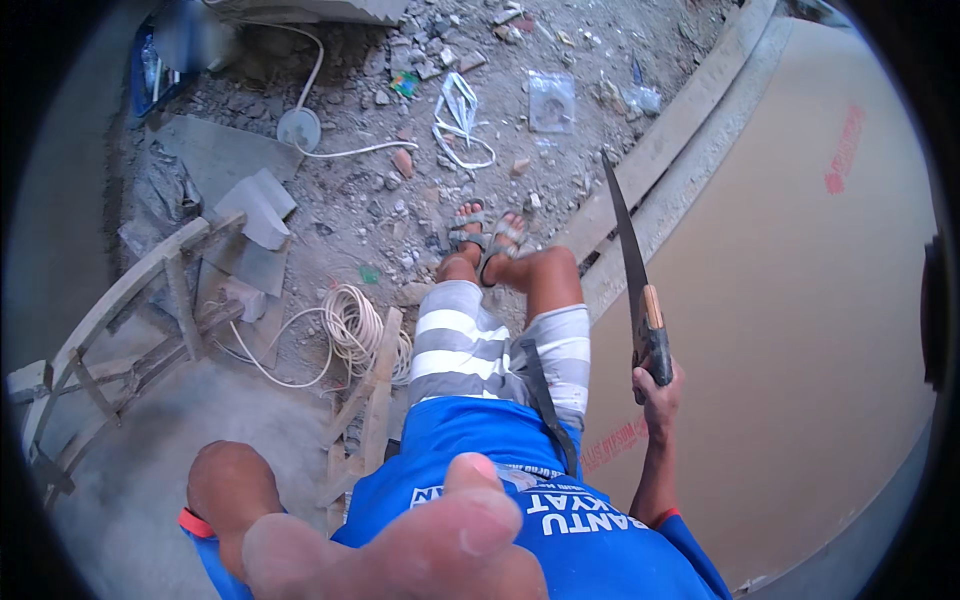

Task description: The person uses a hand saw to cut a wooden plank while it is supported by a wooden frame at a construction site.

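At the right, my right hand (pixel 658 392) is wrapped round the dark handle of a handsaw (pixel 633 255). Its long dark blade points up and away, and a strip of light wood shows beside the handle. Beneath the hand and saw lies a large brown plasterboard sheet (pixel 780 300) with red print. My left hand (pixel 420 545) is very close to the camera at the bottom middle, in front of my blue shirt. Its thumb and a finger are drawn together, and nothing shows between them. The other fingers are out of sight.
A curved-looking wooden frame (pixel 120 305) stands at the left. Coiled white cable (pixel 355 325) lies on rubble by my legs, near wooden battens (pixel 382 390). Broken board pieces (pixel 258 205), a white strap (pixel 460 110) and a plastic bag (pixel 551 102) lie farther off. Planks (pixel 660 130) edge the sheet.
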The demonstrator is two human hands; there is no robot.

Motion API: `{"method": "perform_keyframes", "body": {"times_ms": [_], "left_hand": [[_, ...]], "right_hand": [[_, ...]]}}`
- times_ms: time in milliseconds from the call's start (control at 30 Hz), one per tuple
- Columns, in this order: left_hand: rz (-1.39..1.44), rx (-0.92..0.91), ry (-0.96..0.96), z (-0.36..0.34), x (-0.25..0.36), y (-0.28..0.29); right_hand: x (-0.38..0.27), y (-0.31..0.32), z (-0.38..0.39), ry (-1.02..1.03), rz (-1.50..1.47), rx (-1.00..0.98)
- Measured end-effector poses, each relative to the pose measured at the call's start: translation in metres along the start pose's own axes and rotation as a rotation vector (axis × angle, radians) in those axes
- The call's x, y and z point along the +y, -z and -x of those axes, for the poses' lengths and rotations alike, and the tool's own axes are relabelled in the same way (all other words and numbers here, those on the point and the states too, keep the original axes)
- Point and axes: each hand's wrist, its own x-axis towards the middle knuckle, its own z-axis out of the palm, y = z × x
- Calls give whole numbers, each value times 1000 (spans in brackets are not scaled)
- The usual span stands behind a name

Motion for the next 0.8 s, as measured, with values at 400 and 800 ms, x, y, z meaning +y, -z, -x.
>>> {"method": "perform_keyframes", "body": {"times_ms": [400,800], "left_hand": [[212,-456,-619,-116,2,-40],[-135,-874,-755,-265,87,-320]], "right_hand": [[-70,41,-98,-3,57,2],[-214,176,-301,-38,228,-83]]}}
